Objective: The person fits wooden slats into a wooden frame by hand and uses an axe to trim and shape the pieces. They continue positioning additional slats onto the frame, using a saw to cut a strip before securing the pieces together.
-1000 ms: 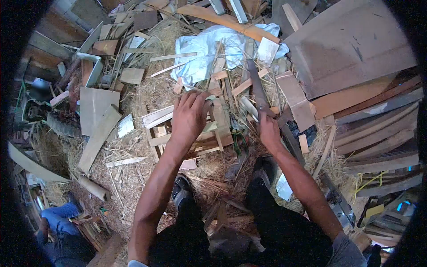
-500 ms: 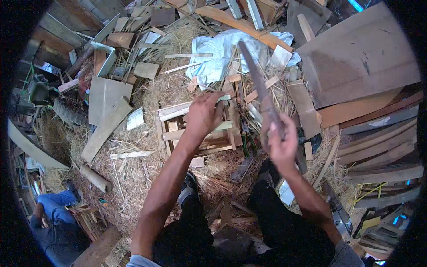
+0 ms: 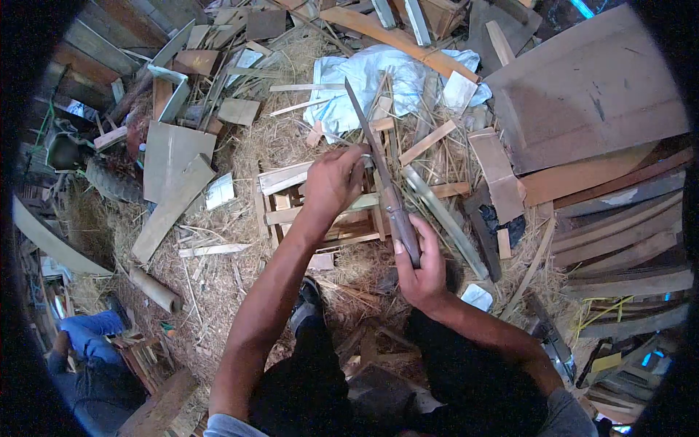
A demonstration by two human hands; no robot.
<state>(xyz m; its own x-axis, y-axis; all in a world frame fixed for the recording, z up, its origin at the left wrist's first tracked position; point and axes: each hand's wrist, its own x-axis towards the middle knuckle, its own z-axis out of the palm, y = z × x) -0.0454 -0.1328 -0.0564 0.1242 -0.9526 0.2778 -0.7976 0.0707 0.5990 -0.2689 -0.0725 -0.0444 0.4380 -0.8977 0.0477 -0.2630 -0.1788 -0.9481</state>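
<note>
My right hand (image 3: 424, 271) is wrapped around the dark handle of a machete (image 3: 371, 135). Its long, narrow blade points up and slightly left, passing over the right end of a small wooden crate (image 3: 287, 217) built of pale slats. My left hand (image 3: 335, 180) is closed at the crate's far right corner, close beside the blade. A small pale piece shows at its fingertips, but what the fingers grip is mostly hidden. The crate sits on the straw-covered ground in front of my feet.
A crumpled white sack (image 3: 338, 76) lies beyond the crate among scattered boards and sticks. A large brown panel (image 3: 590, 95) leans at the right above stacked curved planks (image 3: 619, 251). Another person (image 3: 95, 364) is at the lower left. A cardboard-like tube (image 3: 155, 290) lies on the straw.
The machete has swung left and down from the right side, so its blade now lies beside my left hand. My left hand stays at the crate's corner.
</note>
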